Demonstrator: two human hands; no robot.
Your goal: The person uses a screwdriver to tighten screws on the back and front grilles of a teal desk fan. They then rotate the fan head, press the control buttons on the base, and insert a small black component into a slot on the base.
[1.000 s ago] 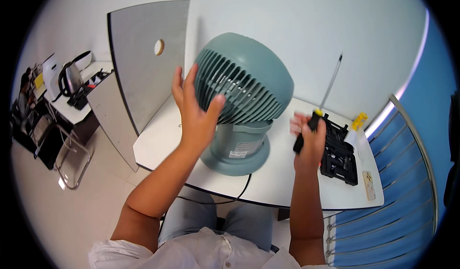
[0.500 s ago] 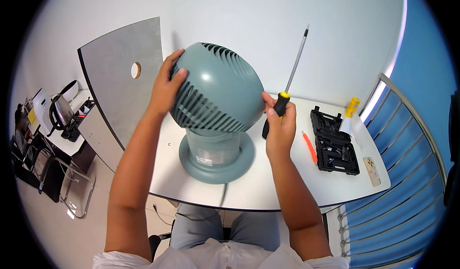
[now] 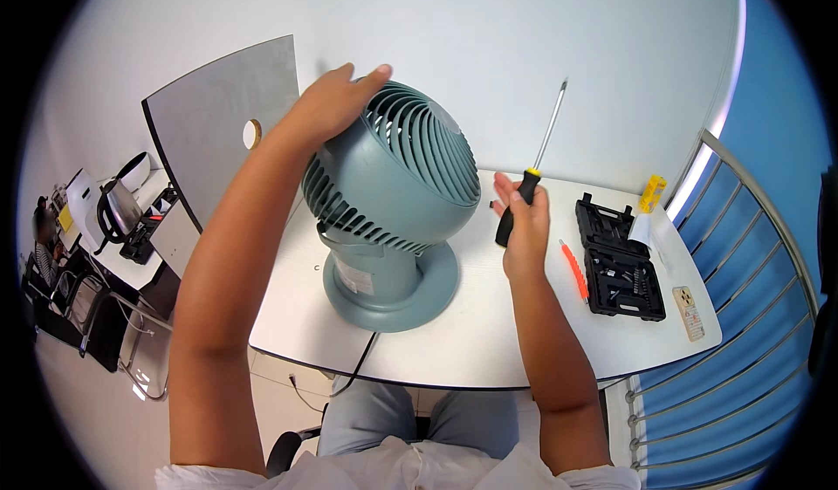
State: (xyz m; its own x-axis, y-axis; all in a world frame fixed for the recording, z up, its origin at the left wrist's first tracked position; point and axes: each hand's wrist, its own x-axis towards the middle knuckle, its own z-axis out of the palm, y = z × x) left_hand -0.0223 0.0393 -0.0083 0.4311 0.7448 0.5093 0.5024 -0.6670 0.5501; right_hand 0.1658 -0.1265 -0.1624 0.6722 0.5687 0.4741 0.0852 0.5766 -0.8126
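Observation:
A grey-green desk fan (image 3: 388, 185) with a round slatted head stands on the white table (image 3: 454, 350) in front of me. My left hand (image 3: 334, 106) grips the top left of its head, the fingertips partly hidden behind it. To the right of the fan, apart from it, my right hand (image 3: 528, 233) holds a long screwdriver (image 3: 548, 132) by its black and yellow handle. The shaft points up and slightly right. Some of that hand's fingers stick out toward the fan. From the base a black cord (image 3: 363, 357) runs over the table's near edge.
At the right lie an open black tool case (image 3: 624, 285), an orange-red tool (image 3: 573, 272), a pale remote control (image 3: 688, 313) and a yellow-topped white object (image 3: 646, 211). A grey panel (image 3: 223, 97) stands at the left; a metal railing (image 3: 768, 237) curves along the right.
The fan has turned on the table, its grille now facing up and right. My left hand has moved up over the head. My right hand has drawn away to the right with the screwdriver.

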